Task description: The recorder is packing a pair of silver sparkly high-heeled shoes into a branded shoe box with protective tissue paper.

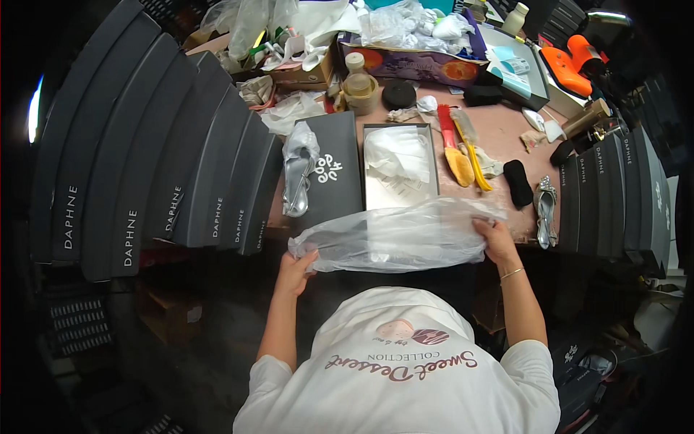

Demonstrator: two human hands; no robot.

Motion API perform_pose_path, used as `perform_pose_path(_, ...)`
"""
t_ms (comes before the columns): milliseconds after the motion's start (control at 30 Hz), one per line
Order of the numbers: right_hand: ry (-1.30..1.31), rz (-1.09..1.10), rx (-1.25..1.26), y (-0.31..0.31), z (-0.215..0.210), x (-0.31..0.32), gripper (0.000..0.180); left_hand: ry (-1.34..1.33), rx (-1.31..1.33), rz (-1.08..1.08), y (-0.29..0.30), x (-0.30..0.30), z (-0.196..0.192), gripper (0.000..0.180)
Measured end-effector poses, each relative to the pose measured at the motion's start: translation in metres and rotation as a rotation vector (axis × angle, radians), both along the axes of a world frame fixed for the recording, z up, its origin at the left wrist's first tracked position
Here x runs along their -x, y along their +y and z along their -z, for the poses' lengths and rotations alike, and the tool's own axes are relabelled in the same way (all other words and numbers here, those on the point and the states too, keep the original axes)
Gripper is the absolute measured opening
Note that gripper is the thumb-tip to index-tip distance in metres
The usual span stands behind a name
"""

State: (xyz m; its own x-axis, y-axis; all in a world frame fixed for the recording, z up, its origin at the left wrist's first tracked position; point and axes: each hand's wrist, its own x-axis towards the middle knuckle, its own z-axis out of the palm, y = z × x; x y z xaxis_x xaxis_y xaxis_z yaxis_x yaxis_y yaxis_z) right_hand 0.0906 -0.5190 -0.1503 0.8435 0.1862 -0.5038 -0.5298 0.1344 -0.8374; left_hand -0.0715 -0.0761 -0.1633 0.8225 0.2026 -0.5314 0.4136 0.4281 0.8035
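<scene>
Clear plastic film [405, 235], sheet or bag, I cannot tell: spread between both hands, across the near end of the open dark box [436, 163]. I judge it very light, limp and slippery, easily creased or torn; I would pinch it by its two ends under slight tension, never mid-span.

White tissue [397, 152], crumpled inside the box: probably soft, likely to shift if dragged.

Silver shoe [295, 195], on the dark lid [340, 137]: presumably light, scuffs easily.

Left hand [293, 273]: thumb and fingers closed on the film's left end. Right hand [499, 241]: pinching its right end.
</scene>
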Motion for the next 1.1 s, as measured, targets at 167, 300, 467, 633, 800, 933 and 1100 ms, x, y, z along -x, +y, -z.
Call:
perform_pose_path(167, -0.167, 0.053, -0.023, -0.032, -0.011, -0.011, 0.024, -0.047, -0.095, 0.222, 0.0, -0.007, -0.032, 0.022)
perform_pose_path(300, -0.123, 0.102, -0.004, -0.044, -0.021, -0.019, 0.023, 0.08, -0.379, 0.343, 0.04, 0.0, -0.018, 0.035)
perform_pose_path(467, -0.113, 0.008, 0.054, -0.041, -0.016, -0.015, 0.022, -0.102, -0.411, 0.413, -0.004, 0.0, -0.05, 0.082)
perform_pose_path(633, -0.02, 0.125, -0.033, -0.027, -0.018, -0.013, 0.016, -0.124, -0.272, 0.625, -0.014, -0.011, -0.033, 0.092)
perform_pose_path(800, 0.057, 0.157, -0.028, -0.037, -0.003, -0.004, 0.011, -0.201, -0.669, 0.602, -0.032, 0.0, -0.03, 0.08)
perform_pose_path(933, 0.067, 0.186, -0.03, -0.032, -0.013, -0.004, 0.013, -0.268, -0.585, 0.207, -0.037, 0.0, -0.026, 0.033)
perform_pose_path(1100, 0.018, 0.05, 0.025, -0.042, -0.016, -0.01, 0.021, -0.122, 0.302, 0.076, -0.008, -0.006, -0.022, 0.04)
